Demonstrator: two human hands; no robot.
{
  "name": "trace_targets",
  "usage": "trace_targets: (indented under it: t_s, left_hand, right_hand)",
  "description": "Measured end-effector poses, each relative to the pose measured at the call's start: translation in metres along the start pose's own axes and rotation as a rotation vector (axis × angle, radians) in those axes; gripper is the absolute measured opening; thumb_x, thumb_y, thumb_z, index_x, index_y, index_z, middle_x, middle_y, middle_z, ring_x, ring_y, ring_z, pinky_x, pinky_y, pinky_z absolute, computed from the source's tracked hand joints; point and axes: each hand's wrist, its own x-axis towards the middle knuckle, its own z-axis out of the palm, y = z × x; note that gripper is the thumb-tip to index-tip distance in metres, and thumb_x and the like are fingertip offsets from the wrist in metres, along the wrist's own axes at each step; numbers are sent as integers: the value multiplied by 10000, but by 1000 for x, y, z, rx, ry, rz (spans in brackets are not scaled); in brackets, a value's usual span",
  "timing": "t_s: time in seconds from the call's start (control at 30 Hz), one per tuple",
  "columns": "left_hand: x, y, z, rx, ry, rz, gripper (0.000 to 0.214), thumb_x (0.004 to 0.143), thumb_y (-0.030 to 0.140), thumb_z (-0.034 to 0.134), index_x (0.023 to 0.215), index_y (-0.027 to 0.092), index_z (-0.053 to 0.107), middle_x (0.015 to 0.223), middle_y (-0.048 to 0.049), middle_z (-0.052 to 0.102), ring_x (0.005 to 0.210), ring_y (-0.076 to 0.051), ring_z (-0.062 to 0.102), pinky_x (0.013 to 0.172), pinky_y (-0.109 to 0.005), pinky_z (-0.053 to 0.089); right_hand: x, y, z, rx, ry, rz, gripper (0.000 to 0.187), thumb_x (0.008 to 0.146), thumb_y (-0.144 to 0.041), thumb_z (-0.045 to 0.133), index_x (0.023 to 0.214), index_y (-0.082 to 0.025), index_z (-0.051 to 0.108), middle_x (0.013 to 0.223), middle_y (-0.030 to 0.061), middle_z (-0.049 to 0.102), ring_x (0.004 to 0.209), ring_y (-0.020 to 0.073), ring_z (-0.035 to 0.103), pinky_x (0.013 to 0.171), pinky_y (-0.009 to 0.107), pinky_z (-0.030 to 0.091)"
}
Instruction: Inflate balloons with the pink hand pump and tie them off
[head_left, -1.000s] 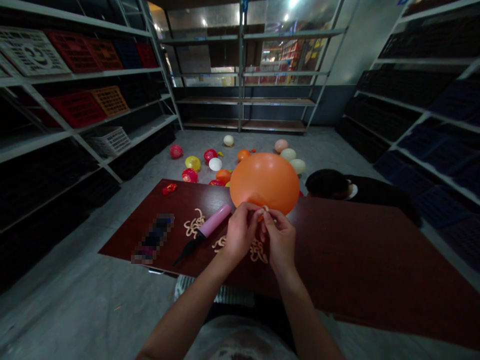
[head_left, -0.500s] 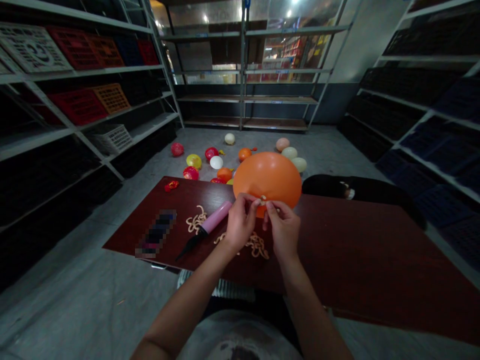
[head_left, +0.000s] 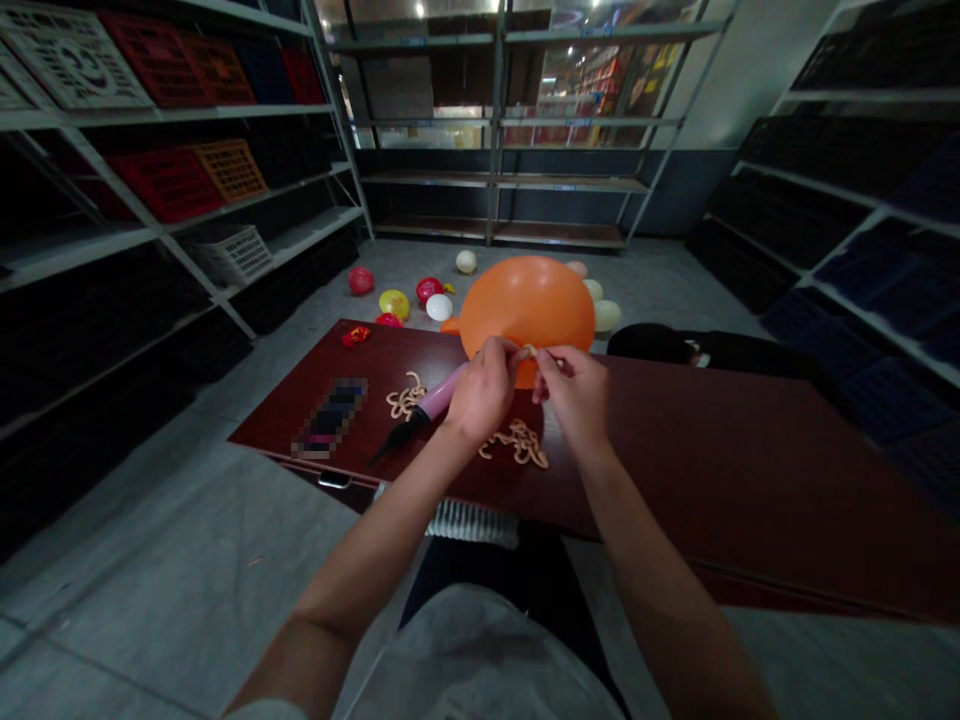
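Observation:
A large inflated orange balloon (head_left: 529,305) rests beyond my fingers at the table's far edge. At its near side a tan rubber band (head_left: 531,351) shows between my fingertips. My left hand (head_left: 486,388) is closed in a pinch on this band, and the balloon's neck is hidden behind the fingers. Facing it, my right hand (head_left: 577,392) pinches the band from the other side. A pink hand pump (head_left: 442,394) with a black nozzle lies partly behind my left hand. Tan rubber bands lie in a left pile (head_left: 406,399) and a near pile (head_left: 523,442).
On the dark red table (head_left: 720,450) are a pixelated dark object (head_left: 330,418) and a small red balloon piece (head_left: 356,336). Several balloons, one white (head_left: 439,307), lie on the floor beyond. Shelves with crates (head_left: 163,185) stand around. Something black (head_left: 649,340) adjoins the far edge.
The view has tilted down, so the table sits higher in the picture. Both hands keep their pinch at the balloon, the fingertips closer together, and less of the band shows.

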Motion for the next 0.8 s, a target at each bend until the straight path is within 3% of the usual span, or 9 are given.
trace_targets:
  t_s: [0.27,0.53,0.8]
  left_hand:
    - [-28,-1,-5,55,83,69,137,1041,306,427,996,182,461,906,-95,647,794,-198,653,663,-309,490]
    - [-30,1,-10,101,104,197,119,1046,294,409,978,198,426,852,-70,646,777,-206,663,673,-319,509]
    - [-22,1,-18,282,-124,128,184,1059,324,332,1038,175,438,925,-115,667,736,-228,673,594,-308,470]
  right_hand:
    - [-25,2,0,-36,-24,-47,271,888,-428,598,779,-182,633,538,-52,562,397,67,515,414,208,397]
    - [-37,-6,-5,-86,1,-92,247,892,-398,578,761,-196,632,533,-49,564,401,86,534,425,222,416]
    - [-32,-1,-2,-207,-24,-169,275,901,-408,551,731,-202,616,552,-30,593,421,104,562,451,231,423]
